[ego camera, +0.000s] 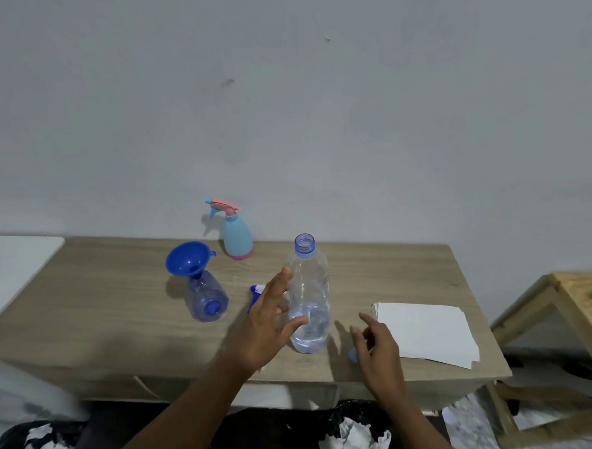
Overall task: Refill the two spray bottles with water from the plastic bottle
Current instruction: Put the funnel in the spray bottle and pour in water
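Clear plastic, uncapped, the bottle stands upright near the front middle of the table, with water only in its lower part. The left hand is beside it with fingers spread. The thumb lies across the bottle's lower front and the index tip is by its shoulder, but I cannot tell whether the grip has closed. The right hand hovers low to the bottle's right, fingers loosely parted and pinching nothing, with the blue cap at its edge.

Left of the bottle is the clear sprayer, with the funnel seated in its neck. Its trigger head lies on the table, partly hidden behind the left hand. The pastel sprayer stands at the back by the wall with its head on. Paper lies to the right.

By my reading, the step in hand is the pour into the clear sprayer: everything for it is set and the bottle is about to be lifted. The next move calls for a firm wrap round the bottle's middle, a carry over to the funnel and a slow tilt. A hand steadying the sprayer would help, since the funnel looks top-heavy. The pastel sprayer will then need its head unscrewed.
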